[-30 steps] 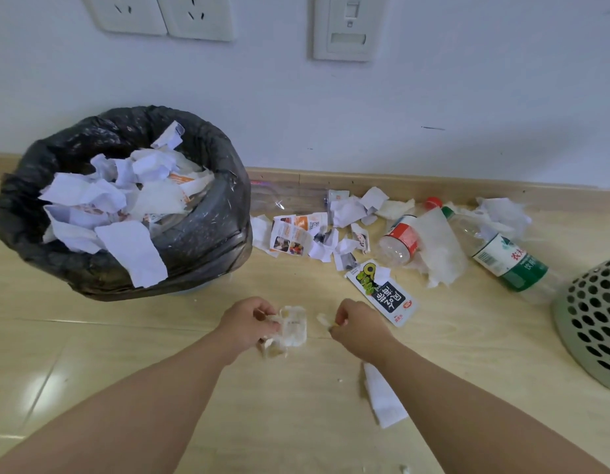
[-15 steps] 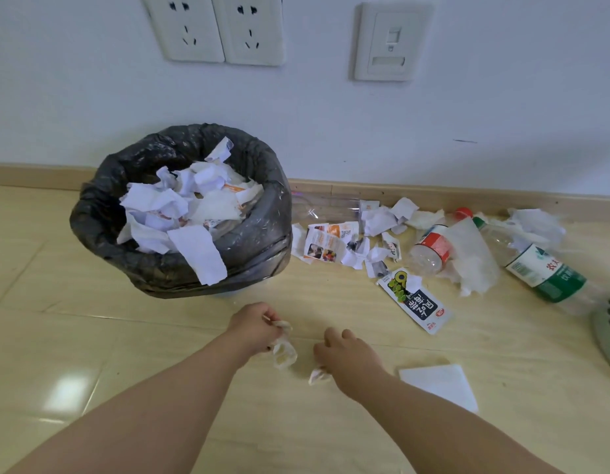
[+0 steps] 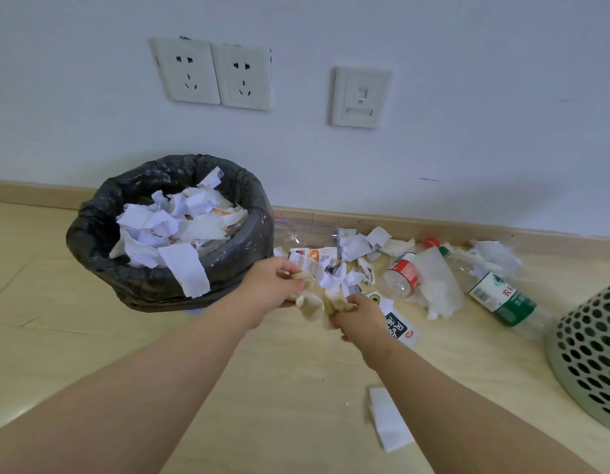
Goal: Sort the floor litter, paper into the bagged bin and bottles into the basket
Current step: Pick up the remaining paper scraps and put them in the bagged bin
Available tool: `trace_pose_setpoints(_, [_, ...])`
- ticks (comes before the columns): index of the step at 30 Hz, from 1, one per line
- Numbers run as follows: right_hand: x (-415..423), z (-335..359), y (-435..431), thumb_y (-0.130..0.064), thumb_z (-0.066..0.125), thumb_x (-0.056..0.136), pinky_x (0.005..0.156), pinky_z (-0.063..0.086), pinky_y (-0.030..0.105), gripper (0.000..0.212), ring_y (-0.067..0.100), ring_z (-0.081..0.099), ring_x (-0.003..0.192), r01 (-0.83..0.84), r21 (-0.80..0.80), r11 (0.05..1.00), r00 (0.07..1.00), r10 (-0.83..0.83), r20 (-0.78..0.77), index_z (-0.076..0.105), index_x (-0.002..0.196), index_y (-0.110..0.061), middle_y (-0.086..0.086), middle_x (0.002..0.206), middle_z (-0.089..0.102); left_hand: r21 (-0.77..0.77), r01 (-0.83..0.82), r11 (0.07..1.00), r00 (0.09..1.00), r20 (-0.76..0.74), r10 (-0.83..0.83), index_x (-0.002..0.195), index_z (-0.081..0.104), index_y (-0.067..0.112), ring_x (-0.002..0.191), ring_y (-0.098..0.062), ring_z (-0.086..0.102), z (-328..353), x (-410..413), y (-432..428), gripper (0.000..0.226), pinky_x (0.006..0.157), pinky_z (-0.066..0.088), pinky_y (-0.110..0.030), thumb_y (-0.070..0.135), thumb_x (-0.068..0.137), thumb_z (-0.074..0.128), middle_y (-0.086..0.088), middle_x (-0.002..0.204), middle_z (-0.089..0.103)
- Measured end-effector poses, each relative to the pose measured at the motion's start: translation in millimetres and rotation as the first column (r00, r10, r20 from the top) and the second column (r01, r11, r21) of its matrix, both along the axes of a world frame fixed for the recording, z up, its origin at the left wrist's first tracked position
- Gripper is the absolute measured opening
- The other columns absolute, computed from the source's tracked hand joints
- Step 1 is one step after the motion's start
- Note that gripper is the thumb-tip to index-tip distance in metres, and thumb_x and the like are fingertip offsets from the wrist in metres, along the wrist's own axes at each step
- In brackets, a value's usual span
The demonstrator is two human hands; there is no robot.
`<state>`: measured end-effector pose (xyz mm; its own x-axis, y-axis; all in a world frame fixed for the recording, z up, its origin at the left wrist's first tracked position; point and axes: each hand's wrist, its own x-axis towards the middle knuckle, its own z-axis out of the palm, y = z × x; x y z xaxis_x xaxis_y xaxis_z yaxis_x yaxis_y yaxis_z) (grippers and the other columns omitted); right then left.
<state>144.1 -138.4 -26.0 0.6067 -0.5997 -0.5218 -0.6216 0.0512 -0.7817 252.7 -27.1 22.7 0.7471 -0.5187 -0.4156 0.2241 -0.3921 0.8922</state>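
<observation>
While both arms reach out over the floor, the left hand and the right hand each curl their fingers round crumpled paper, held between them near the right side of the bagged bin. Whether it is one wad or two I cannot tell. Heaped with white paper, the bin stands by the wall. Torn scraps lie to its right, then a red-labelled bottle and a green-labelled bottle, both on their sides. The perforated basket sits at the far right. A white sheet lies on the floor beside the right forearm.
</observation>
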Motion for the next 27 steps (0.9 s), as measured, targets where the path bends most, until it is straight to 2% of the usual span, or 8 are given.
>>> trace_pose_setpoints(6, [38.3,74.1,10.2,0.001,0.056,0.079,0.06,0.044,0.029,0.018,0.017,0.044,0.061,0.102,0.133,0.986,0.956,-0.134,0.262,0.05,0.075,-0.015,0.004,0.07,0.05,-0.255,-0.121,0.959,0.986,0.082,0.146,0.097,0.061,0.007,0.082,-0.021,0.062,69.3,27.5,1.2,0.011,0.072,0.057,-0.029,0.003,0.087,0.062,-0.011,0.093,0.062])
trace_pose_setpoints(10, [76.3,122.9,35.0,0.0,0.056,0.079,0.058,0.043,0.027,0.015,0.016,0.045,0.058,0.119,0.16,0.98,0.896,-0.176,0.407,0.053,0.076,-0.014,0.002,0.066,0.05,-0.304,-0.3,0.904,0.899,0.226,0.375,0.099,0.059,0.009,0.075,-0.016,0.06,105.5,58.4,22.2,0.012,0.061,0.056,-0.022,0.004,0.088,0.062,-0.006,0.086,0.06])
trace_pose_setpoints(14, [105.7,152.5,67.1,-0.008,0.057,0.087,0.064,0.042,0.023,0.021,0.015,0.049,0.074,-0.08,0.208,0.975,0.875,-0.031,0.483,0.056,0.108,-0.013,0.002,0.085,0.053,-0.207,-0.436,0.876,0.795,0.369,0.482,0.109,0.059,0.011,0.083,-0.02,0.058,115.7,84.8,49.6,0.022,0.069,0.056,-0.029,0.002,0.089,0.057,-0.005,0.096,0.06])
trace_pose_setpoints(17, [108.5,157.3,76.1,-0.008,0.05,0.094,0.087,0.04,0.023,0.044,0.016,0.051,0.108,-0.225,0.265,0.938,0.878,0.077,0.473,0.041,0.135,-0.018,-0.005,0.113,0.054,-0.019,-0.333,0.943,0.886,0.336,0.32,0.142,0.037,0.017,0.109,-0.021,0.046,113.9,94.4,62.2,0.056,0.078,0.039,-0.031,-0.001,0.091,0.05,-0.008,0.14,0.042])
trace_pose_setpoints(20, [102.1,152.7,73.9,-0.007,0.043,0.096,0.1,0.036,0.03,0.059,0.021,0.04,0.13,-0.274,0.249,0.929,0.905,0.161,0.394,0.02,0.15,-0.018,0.005,0.151,0.031,0.134,-0.219,0.966,0.914,0.374,0.156,0.145,0.033,0.023,0.108,-0.017,0.041,110.4,95.0,70.8,0.057,0.084,0.034,-0.029,0.003,0.094,0.048,-0.006,0.148,0.034])
trace_pose_setpoints(22, [98.3,145.2,72.0,-0.004,0.039,0.095,0.086,0.047,0.026,0.054,0.017,0.056,0.107,-0.213,0.219,0.952,0.919,0.119,0.377,0.031,0.147,-0.019,0.006,0.137,0.046,0.266,-0.106,0.958,0.91,0.414,-0.014,0.139,0.041,0.025,0.103,-0.014,0.041,106.4,93.8,76.1,0.05,0.08,0.037,-0.028,0.01,0.093,0.053,-0.002,0.141,0.041])
trace_pose_setpoints(24, [95.1,138.3,72.1,-0.004,0.038,0.093,0.066,0.044,0.02,0.046,0.008,0.052,0.077,-0.124,0.209,0.97,0.93,0.04,0.366,0.045,0.136,-0.017,0.0,0.106,0.054,0.485,0.073,0.872,0.876,0.386,-0.288,0.132,0.047,0.027,0.107,-0.016,0.045,104.3,91.3,81.6,0.048,0.079,0.043,-0.027,0.026,0.087,0.063,0.003,0.132,0.042])
trace_pose_setpoints(27, [92.8,125.6,72.6,-0.001,0.037,0.09,0.056,0.038,0.019,0.033,0.009,0.044,0.066,-0.052,0.214,0.976,0.953,-0.015,0.301,0.054,0.115,-0.014,-0.001,0.078,0.05,0.813,0.193,0.55,0.716,0.267,-0.645,0.123,0.051,0.033,0.114,-0.02,0.042,97.9,88.2,87.8,0.053,0.091,0.042,-0.03,0.045,0.076,0.071,0.004,0.124,0.04])
